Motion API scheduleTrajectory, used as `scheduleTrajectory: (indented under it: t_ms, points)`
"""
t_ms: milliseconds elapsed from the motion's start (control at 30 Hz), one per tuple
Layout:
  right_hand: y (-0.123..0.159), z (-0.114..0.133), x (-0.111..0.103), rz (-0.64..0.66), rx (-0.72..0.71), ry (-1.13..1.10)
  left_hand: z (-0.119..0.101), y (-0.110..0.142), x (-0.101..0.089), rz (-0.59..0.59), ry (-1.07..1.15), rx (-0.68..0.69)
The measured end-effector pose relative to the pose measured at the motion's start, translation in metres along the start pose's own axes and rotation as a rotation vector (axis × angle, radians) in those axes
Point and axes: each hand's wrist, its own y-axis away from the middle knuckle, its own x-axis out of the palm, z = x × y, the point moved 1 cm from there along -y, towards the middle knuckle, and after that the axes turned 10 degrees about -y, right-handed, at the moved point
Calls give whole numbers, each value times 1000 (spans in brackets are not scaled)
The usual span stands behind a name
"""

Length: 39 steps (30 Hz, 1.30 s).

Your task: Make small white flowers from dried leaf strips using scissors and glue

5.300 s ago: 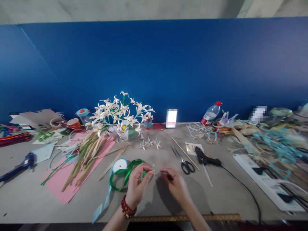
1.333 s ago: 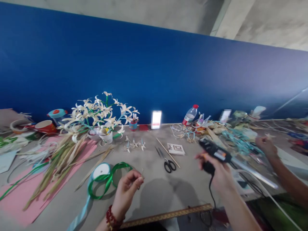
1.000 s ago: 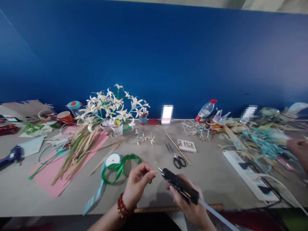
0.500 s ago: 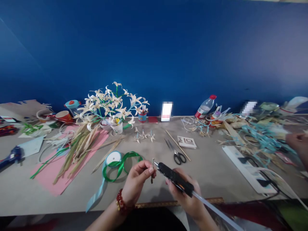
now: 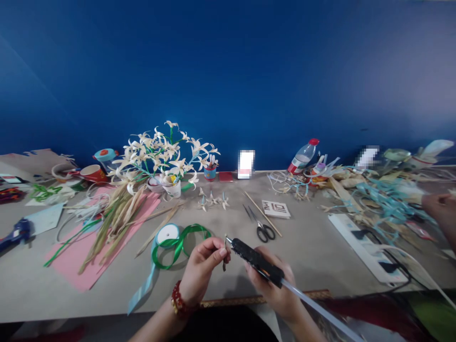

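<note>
Between thumb and fingers, my left hand point(image 5: 204, 261) pinches a thin, short brownish-green strip point(image 5: 224, 261), held upright above the table. My right hand point(image 5: 276, 285) is wrapped around a black hot glue gun point(image 5: 258, 261) with a long clear glue stick point(image 5: 317, 308) out of its back end. The gun's metal nozzle points left and is at the upper end of the strip; whether they touch I cannot tell. Left of my left hand lies a green ribbon loop point(image 5: 171, 259) by a ribbon roll point(image 5: 168, 232). Black-handled scissors point(image 5: 265, 232) lie beyond my right hand.
White artificial flowers point(image 5: 167, 152) stand in cups at the back left. Dried husks point(image 5: 114, 223) lie on pink paper point(image 5: 83, 275). A power strip point(image 5: 366, 251), a bottle point(image 5: 302, 156) and blue ribbon scraps point(image 5: 388, 199) are at right, near another person's hand point(image 5: 440, 206).
The glue gun's nozzle has shifted very slightly left, closer to the strip's top. My left hand has barely moved.
</note>
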Motion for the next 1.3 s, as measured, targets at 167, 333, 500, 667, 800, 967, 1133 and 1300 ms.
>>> scheduleTrajectory:
  t_ms: [167,333,500,667,800,967,1133,1300]
  points:
    - [-1,-1,0,15,-8,-2,0,-1,0,17,25,4]
    - [-4,2,0,14,-22,-17,1,-1,-1,16,4,18]
    - [-4,0,0,-8,-30,22,2,-2,-1,19,28,13]
    - [-3,-3,1,5,0,-16,2,-2,-1,36,57,5]
    - [-4,-3,1,4,16,-32,2,-3,-1,35,57,11]
    - [-3,-4,1,8,9,-14,2,-3,-1,23,58,6]
    - [-3,-5,2,19,9,-22,2,-3,-2,27,64,7]
    - [-3,-3,2,28,2,-45,1,-3,-2,23,75,5]
